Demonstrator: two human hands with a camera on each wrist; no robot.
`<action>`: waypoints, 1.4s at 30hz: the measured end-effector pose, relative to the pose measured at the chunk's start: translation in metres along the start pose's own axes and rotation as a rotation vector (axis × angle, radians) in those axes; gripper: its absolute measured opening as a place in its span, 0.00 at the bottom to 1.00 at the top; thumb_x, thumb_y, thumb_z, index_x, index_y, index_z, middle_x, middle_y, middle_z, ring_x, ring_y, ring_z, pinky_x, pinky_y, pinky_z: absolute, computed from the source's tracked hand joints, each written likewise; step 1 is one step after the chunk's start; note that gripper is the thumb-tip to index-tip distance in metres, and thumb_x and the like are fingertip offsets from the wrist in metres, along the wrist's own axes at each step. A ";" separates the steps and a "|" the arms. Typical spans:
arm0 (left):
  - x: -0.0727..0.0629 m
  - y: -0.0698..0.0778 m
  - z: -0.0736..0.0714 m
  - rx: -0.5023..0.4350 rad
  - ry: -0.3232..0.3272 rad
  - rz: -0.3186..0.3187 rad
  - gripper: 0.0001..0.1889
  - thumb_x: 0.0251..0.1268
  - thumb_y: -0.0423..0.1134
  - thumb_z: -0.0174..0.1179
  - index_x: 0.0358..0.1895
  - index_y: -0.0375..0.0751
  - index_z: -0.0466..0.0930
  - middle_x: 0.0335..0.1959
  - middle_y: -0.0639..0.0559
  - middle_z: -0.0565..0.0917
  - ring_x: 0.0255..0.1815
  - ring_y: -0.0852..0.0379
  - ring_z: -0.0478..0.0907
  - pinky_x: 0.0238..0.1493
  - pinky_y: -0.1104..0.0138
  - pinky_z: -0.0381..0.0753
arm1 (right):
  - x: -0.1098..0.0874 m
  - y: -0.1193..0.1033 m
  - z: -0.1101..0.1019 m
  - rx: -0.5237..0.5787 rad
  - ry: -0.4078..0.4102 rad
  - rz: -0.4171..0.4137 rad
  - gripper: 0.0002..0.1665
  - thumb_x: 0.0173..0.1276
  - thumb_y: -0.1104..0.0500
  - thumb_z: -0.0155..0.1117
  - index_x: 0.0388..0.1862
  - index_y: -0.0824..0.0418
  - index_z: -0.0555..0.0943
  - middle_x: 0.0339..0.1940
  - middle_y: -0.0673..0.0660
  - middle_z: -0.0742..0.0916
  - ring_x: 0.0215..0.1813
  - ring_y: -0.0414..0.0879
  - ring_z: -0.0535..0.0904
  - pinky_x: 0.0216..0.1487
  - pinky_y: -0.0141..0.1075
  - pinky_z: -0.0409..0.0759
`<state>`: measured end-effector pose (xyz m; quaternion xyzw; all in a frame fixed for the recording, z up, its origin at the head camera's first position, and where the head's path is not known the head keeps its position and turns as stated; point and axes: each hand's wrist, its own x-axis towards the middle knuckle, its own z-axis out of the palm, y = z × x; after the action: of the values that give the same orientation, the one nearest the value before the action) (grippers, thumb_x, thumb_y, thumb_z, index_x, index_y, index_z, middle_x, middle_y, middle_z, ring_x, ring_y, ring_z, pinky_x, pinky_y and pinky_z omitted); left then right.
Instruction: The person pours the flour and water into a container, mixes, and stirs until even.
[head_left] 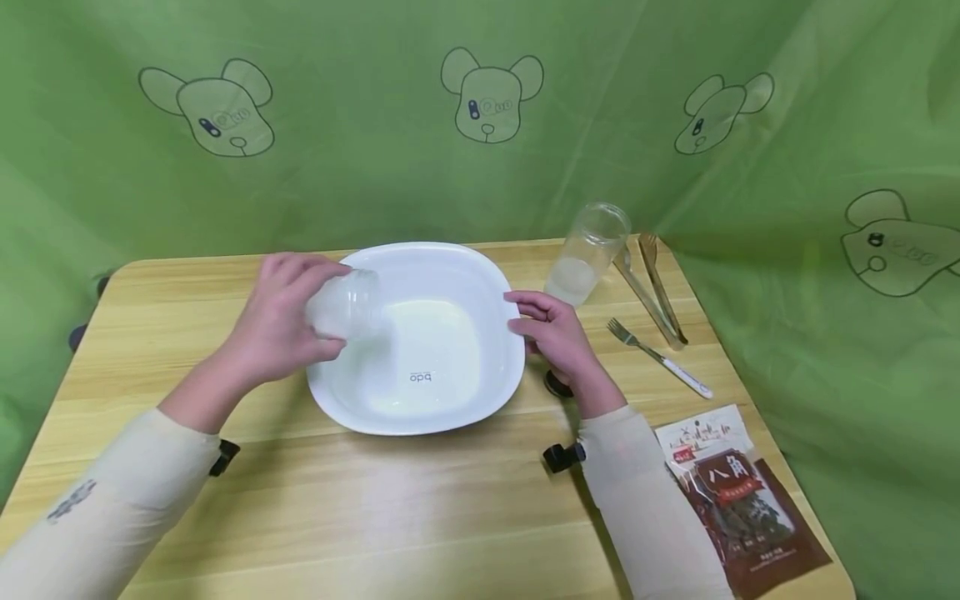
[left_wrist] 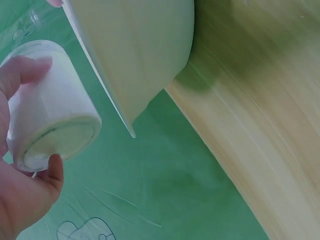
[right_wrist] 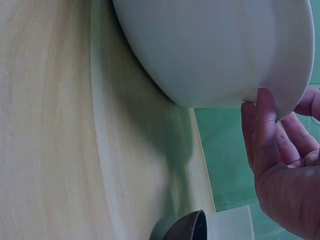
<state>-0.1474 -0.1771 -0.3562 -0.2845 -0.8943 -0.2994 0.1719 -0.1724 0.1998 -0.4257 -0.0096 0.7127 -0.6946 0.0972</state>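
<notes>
Left hand (head_left: 277, 321) grips a tilted jar (head_left: 347, 305) above the white basin (head_left: 438, 342), near the far edge of the table (head_left: 390, 517). Right hand (head_left: 558, 336) pinches the basin's side.

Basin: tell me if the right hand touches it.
Touching: the right wrist view shows the right hand holding the basin, fingertips against its outside.

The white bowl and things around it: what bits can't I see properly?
- Head view: black thing, partly hidden by the right hand.
- Head view: inside of the tilted jar, too blurred.
- Head view: small print on the packet, too small to read.
- Left wrist view: bowl, cut off by the top edge.
</notes>
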 end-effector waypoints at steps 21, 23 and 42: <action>0.011 0.004 0.014 0.043 -0.048 0.078 0.40 0.25 0.27 0.79 0.56 0.39 0.80 0.57 0.38 0.76 0.57 0.36 0.63 0.52 0.46 0.70 | 0.001 -0.001 0.001 0.015 -0.001 0.007 0.25 0.65 0.70 0.65 0.63 0.64 0.79 0.56 0.65 0.84 0.35 0.46 0.85 0.26 0.31 0.81; 0.011 0.004 0.016 0.034 -0.058 0.076 0.40 0.25 0.27 0.79 0.56 0.39 0.80 0.57 0.38 0.76 0.57 0.36 0.63 0.52 0.45 0.70 | 0.001 0.000 0.001 0.011 0.001 0.007 0.25 0.65 0.70 0.65 0.62 0.64 0.79 0.56 0.65 0.84 0.35 0.46 0.84 0.26 0.31 0.81; 0.020 0.008 0.026 0.006 -0.135 0.018 0.40 0.26 0.28 0.81 0.57 0.39 0.80 0.56 0.39 0.77 0.59 0.36 0.62 0.55 0.44 0.69 | 0.000 0.000 0.002 -0.005 0.018 -0.005 0.24 0.65 0.70 0.64 0.61 0.63 0.80 0.54 0.63 0.86 0.31 0.43 0.83 0.23 0.29 0.78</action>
<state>-0.1616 -0.1470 -0.3628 -0.3114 -0.9022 -0.2754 0.1149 -0.1717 0.1975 -0.4258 -0.0053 0.7154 -0.6930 0.0888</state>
